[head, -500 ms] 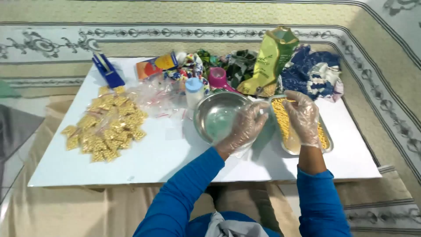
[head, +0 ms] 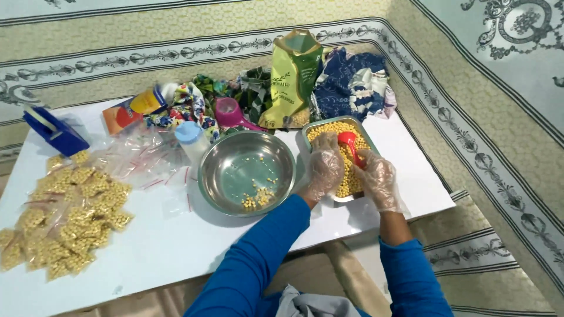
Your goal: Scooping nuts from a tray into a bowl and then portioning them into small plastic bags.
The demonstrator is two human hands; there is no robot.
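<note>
A low white table point(head: 158, 246) sits on a patterned floor covering point(head: 505, 117) with scrolled borders. At the table's centre rests a round steel bowl point(head: 247, 170) with a few yellow grains inside. At three o'clock from it lies a rectangular metal tray point(head: 309, 136) heaped with yellow grains. At nine o'clock, small filled plastic packets point(head: 70, 217) are piled, with empty clear bags point(head: 141, 158) at ten. A blue tape dispenser point(head: 56, 132) occupies the far left corner. At twelve o'clock stand a white bottle point(head: 191, 140), a pink scoop point(head: 230, 114), a green pouch point(head: 292, 76) and bundled printed fabrics point(head: 352, 82).
</note>
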